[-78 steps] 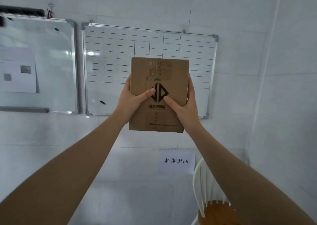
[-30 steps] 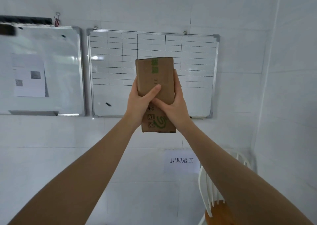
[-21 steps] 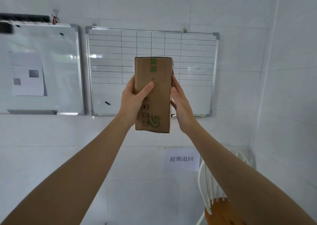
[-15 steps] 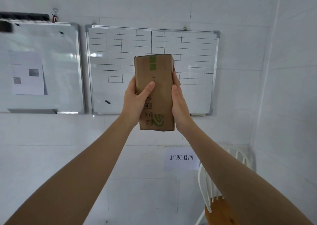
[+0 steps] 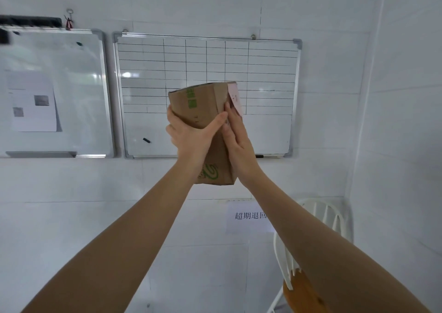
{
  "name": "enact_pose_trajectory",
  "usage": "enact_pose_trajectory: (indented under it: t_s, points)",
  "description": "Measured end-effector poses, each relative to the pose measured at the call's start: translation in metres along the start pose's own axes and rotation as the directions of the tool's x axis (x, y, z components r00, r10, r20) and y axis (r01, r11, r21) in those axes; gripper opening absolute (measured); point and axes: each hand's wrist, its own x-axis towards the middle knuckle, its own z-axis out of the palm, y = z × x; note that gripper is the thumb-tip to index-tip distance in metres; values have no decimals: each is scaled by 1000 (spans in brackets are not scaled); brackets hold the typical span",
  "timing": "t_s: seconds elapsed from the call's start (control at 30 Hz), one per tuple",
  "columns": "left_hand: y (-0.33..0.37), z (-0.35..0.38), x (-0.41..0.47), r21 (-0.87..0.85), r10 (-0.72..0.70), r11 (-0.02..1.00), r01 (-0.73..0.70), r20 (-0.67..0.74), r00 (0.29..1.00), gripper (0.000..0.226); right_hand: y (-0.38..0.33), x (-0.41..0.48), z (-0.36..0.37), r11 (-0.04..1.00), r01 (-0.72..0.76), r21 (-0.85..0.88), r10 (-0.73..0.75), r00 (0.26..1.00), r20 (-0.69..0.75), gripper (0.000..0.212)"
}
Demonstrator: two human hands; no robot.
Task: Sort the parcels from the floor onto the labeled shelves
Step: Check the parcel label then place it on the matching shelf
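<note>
A brown cardboard parcel with green printing is held up at arm's length in front of the wall. It stands on end, tilted a little, with a narrow side facing me. A pale pink shipping label shows on its right face. My left hand wraps the parcel's left side, thumb across the front. My right hand lies flat against the right face, fingers pointing up. No shelves or floor parcels are in view.
A gridded whiteboard hangs behind the parcel, and a second whiteboard with a paper sheet hangs to the left. A paper sign with Chinese characters is taped low on the wall. A white chair with a wooden seat stands at the lower right corner.
The parcel has been turned in both hands from its broad logo face to a narrow side, then rotated further, bringing the pink label on its right face into sight.
</note>
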Motion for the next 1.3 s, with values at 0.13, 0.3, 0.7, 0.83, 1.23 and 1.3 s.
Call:
enact_pose_trajectory:
  t_s: [0.13,0.3,0.7,0.83,1.23,1.3]
  points:
    - [-3,-13,11,-107,-39,993,44,48,998,104,11,-8,-13,999,14,-49,-10,997,77,46]
    - [-14,-39,26,-286,-53,952,109,196,979,71,28,-15,-33,975,-201,-99,186,972,-143,69]
    - [-36,-50,29,-210,-124,948,240,450,884,53,29,-10,-29,860,-332,388,366,930,-14,59]
    - [-46,-53,26,-237,-87,948,215,457,885,54,27,-8,-25,869,-316,381,357,933,-41,60]
    - [-44,-71,25,-268,-10,955,130,408,913,44,20,-8,-15,883,-301,359,313,949,27,66]
    - [-44,-75,29,-274,0,954,122,407,914,45,19,-6,-11,902,-260,344,274,962,10,69]
